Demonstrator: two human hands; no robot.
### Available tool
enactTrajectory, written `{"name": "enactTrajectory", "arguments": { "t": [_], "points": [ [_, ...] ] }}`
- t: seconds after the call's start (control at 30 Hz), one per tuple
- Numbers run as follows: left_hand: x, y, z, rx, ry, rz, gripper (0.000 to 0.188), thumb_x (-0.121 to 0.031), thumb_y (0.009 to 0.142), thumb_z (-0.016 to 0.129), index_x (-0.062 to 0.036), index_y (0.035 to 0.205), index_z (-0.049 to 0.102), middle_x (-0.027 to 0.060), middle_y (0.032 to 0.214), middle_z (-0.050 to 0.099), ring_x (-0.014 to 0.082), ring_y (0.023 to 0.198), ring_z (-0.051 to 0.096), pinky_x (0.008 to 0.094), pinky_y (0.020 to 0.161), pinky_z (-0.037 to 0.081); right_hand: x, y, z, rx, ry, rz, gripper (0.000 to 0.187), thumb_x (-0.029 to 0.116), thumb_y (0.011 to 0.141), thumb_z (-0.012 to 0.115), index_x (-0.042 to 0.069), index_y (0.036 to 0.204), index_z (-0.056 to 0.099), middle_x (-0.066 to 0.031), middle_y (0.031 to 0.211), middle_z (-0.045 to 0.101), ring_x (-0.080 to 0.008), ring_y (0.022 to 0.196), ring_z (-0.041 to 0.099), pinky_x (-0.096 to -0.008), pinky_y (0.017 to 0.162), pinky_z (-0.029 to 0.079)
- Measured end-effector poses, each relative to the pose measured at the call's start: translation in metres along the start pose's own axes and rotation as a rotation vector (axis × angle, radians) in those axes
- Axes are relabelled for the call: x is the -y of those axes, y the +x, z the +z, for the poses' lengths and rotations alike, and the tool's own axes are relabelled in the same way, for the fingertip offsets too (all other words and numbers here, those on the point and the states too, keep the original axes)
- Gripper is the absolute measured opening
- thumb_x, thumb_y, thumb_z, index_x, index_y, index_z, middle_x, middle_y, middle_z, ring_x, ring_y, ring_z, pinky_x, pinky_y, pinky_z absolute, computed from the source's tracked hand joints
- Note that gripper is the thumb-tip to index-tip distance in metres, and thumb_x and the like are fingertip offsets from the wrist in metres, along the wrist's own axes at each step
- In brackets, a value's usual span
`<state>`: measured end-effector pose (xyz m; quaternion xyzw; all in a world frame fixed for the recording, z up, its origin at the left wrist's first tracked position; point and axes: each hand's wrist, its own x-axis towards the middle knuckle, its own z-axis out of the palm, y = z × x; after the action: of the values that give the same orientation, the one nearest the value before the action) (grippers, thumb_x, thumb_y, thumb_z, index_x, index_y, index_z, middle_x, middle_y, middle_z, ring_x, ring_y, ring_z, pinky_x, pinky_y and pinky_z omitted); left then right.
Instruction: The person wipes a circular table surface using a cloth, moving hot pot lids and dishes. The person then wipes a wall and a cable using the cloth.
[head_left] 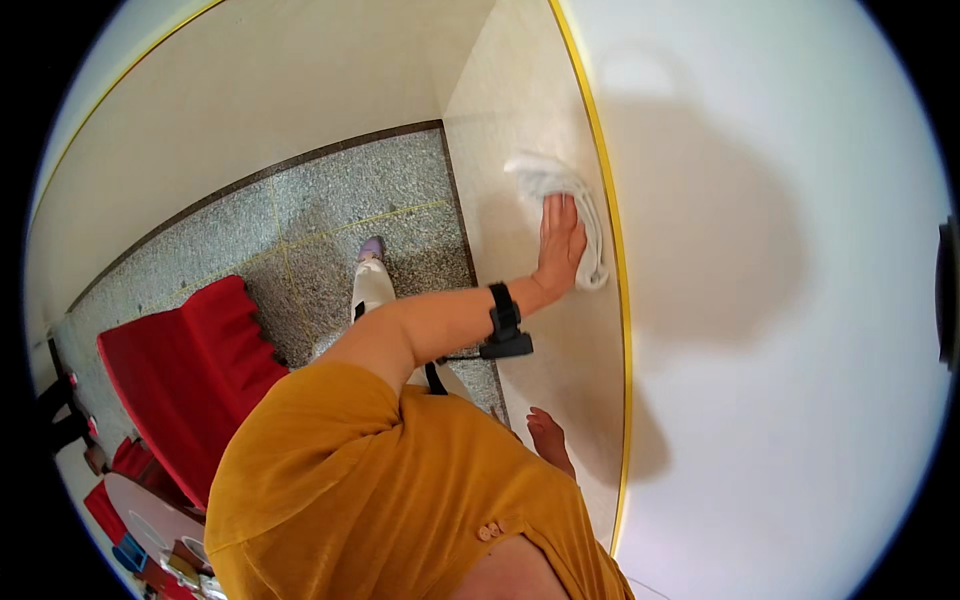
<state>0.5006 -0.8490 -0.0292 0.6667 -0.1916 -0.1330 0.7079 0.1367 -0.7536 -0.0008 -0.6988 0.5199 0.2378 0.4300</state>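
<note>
A yellow-edged cream panel (535,325) is standing right of centre, beside speckled grey flooring (350,175). At upper centre-right, a crumpled white cloth (592,235) is lying on the panel under the left hand (562,245), fingers pressed together; below, I cannot tell what the right hand (549,437) is doing.

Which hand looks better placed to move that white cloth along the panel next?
Left, most likely: the left hand already has the white cloth against the pale panel, while the right hand appears lower in view, apart from it.
</note>
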Motion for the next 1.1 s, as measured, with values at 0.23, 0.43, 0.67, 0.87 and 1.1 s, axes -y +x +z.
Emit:
{"name": "enactTrajectory", "arguments": {
  "t": [0.23,0.43,0.67,0.87,1.1],
  "points": [
    [-0.088,-0.087,-0.021,0.18,-0.011,-0.065,0.049,-0.01,0.093,0.038,0.0117,0.134,0.025,0.0351,0.142,0.021,0.0546,0.131,0.017,0.051,0.11,0.016,-0.024,-0.075,-0.015,-0.007,-0.024,0.016,0.034,0.018,0.088,0.058,0.007,0.12,0.058,-0.0135,0.101,0.068,-0.0248,0.093,0.066,-0.0337,0.081,0.052],
    [-0.112,-0.105,-0.033,0.414,-0.189,-0.194,0.064,-0.007,0.09,0.039,0.0131,0.142,0.009,0.0331,0.149,0.007,0.0481,0.139,0.005,0.0463,0.115,0.007,-0.088,-0.086,-0.007,0.08,-0.041,0.144,0.035,0.02,0.089,0.057,0.007,0.121,0.057,-0.0141,0.101,0.068,-0.0244,0.093,0.066,-0.0331,0.081,0.052],
    [-0.089,-0.03,-0.017,0.057,-0.03,-0.199,0.06,-0.012,0.093,0.034,0.0112,0.143,0.011,0.0332,0.149,0.009,0.0467,0.14,0.006,0.0457,0.115,0.01,-0.071,-0.094,-0.014,-0.034,0.182,0.123,0.036,0.02,0.089,0.056,0.006,0.122,0.057,-0.015,0.104,0.068,-0.0255,0.096,0.065,-0.0335,0.083,0.051],
    [-0.071,-0.031,0.01,-0.063,-0.037,-0.161,0.058,-0.02,0.095,0.026,0.0077,0.145,0.014,0.0273,0.152,0.013,0.0426,0.141,0.007,0.0427,0.115,0.008,-0.111,-0.088,-0.009,-0.045,0.227,-0.018,0.034,0.015,0.09,0.055,0.007,0.123,0.056,-0.014,0.106,0.067,-0.0228,0.097,0.065,-0.0333,0.084,0.051],
    [-0.037,-0.063,0.03,-0.02,-0.053,-0.138,0.06,-0.027,0.096,0.024,0.0048,0.146,0.013,0.0263,0.152,0.011,0.0415,0.141,0.006,0.0421,0.115,0.007,-0.111,-0.062,0.002,-0.125,0.04,-0.162,0.032,0.014,0.09,0.057,0.008,0.122,0.058,-0.0111,0.107,0.067,-0.0204,0.099,0.063,-0.0319,0.086,0.049]
  ]
}}
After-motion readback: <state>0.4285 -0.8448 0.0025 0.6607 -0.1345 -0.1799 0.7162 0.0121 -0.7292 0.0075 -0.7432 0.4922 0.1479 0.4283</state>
